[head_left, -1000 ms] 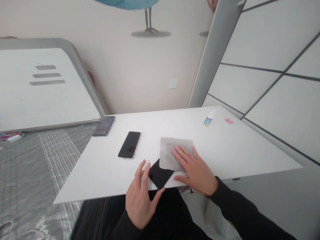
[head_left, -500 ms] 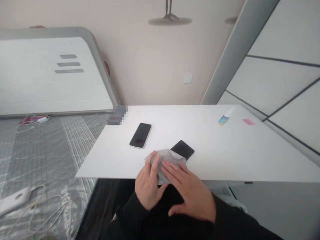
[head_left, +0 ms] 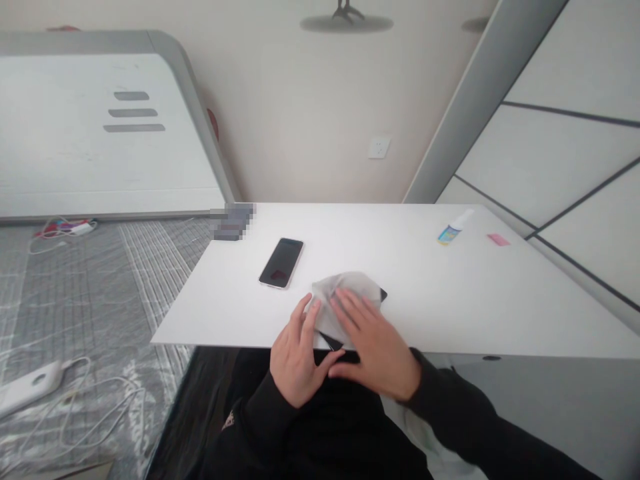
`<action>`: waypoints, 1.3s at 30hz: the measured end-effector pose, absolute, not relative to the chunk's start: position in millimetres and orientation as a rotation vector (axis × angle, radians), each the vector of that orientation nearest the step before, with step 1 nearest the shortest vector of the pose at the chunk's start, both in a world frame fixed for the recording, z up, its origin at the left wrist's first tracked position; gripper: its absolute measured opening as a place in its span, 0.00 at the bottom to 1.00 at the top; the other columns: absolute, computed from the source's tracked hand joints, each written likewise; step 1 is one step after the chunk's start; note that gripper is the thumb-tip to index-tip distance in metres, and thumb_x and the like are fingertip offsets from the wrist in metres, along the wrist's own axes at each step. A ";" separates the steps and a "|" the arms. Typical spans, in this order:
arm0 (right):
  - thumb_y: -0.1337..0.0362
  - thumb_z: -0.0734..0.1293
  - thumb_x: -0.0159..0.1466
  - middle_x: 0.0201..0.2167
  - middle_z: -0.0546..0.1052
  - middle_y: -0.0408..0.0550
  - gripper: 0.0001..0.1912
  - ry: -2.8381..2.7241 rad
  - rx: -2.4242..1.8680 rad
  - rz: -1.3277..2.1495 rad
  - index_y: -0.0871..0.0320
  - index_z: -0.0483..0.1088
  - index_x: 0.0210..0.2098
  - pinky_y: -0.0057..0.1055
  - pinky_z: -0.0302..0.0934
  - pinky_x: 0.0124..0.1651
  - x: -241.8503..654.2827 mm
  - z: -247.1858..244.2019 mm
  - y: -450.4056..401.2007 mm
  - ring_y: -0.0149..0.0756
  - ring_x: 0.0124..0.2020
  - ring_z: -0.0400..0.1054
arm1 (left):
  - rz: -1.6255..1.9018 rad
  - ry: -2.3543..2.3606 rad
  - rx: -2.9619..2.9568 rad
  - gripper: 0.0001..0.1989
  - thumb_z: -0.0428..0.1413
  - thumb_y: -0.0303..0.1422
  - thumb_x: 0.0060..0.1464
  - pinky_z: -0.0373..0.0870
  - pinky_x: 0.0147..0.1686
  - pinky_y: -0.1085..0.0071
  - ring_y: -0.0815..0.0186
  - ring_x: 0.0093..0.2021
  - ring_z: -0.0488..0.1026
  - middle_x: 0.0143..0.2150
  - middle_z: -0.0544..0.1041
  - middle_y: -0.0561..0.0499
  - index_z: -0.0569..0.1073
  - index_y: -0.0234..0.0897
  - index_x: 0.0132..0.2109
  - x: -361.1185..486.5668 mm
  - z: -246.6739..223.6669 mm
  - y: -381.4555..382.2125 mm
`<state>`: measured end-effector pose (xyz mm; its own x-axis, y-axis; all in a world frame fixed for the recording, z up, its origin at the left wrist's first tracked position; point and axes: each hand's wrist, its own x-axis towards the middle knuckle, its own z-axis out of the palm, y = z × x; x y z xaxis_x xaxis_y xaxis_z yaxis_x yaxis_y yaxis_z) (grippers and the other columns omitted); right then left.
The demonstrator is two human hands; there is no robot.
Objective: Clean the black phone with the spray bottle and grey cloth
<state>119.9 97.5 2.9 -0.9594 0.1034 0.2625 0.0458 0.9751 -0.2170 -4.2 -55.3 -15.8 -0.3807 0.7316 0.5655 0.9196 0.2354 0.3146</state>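
A thin grey cloth (head_left: 325,303) covers most of a black phone-like slab (head_left: 332,342) near the table's front edge; only two corners of the slab show. My right hand (head_left: 377,347) lies flat on the cloth with its fingers stretched out. At the slab's near left side, my left hand (head_left: 299,353) has thumb and fingers apart around its edge, steadying it between them. A second phone (head_left: 282,263) with a dark screen and light rim rests face up on the table, beyond my left hand.
On the white table (head_left: 450,300) are a small spray bottle (head_left: 451,232) and a pink packet (head_left: 499,239) at the back right. A blurred dark item (head_left: 233,222) is at the back left corner. Cables and a white power strip (head_left: 33,388) lie on the grey bedding.
My right hand has slid the cloth forward over the slab, so its far part is now covered and its near corner shows. The view has tilted slightly down.
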 end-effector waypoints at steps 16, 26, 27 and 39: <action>0.34 0.56 0.68 0.72 0.57 0.62 0.47 -2.886 -0.120 0.372 0.64 0.53 0.72 0.56 0.52 0.71 104.8 4.7 107.7 0.52 0.72 0.51 | -0.859 -2.177 -1.553 0.40 0.56 0.45 0.64 0.77 0.52 0.59 0.49 0.64 0.70 0.67 0.66 0.32 0.48 0.35 0.73 -6.5 -18.8 -55.8; 0.30 0.50 0.66 0.72 0.57 0.62 0.53 -2.880 -0.132 0.396 0.68 0.53 0.72 0.53 0.50 0.72 103.5 4.1 107.3 0.51 0.72 0.52 | -0.850 -2.164 -1.553 0.40 0.55 0.45 0.64 0.77 0.53 0.58 0.49 0.65 0.69 0.67 0.66 0.32 0.47 0.35 0.74 -6.2 -17.7 -54.9; 0.31 0.48 0.67 0.71 0.57 0.64 0.52 -2.872 -0.242 0.354 0.70 0.54 0.71 0.55 0.51 0.71 103.3 3.6 112.4 0.54 0.72 0.52 | -0.845 -2.170 -1.553 0.41 0.55 0.46 0.64 0.77 0.52 0.59 0.49 0.65 0.69 0.67 0.66 0.32 0.47 0.35 0.74 -6.2 -17.4 -55.0; 0.33 0.49 0.69 0.71 0.57 0.64 0.48 -2.838 -0.339 0.248 0.65 0.54 0.71 0.60 0.52 0.68 118.8 0.3 120.5 0.57 0.72 0.51 | -0.808 -2.178 -1.542 0.40 0.54 0.48 0.64 0.78 0.50 0.60 0.49 0.63 0.71 0.67 0.66 0.32 0.49 0.34 0.73 -5.5 -17.6 -55.2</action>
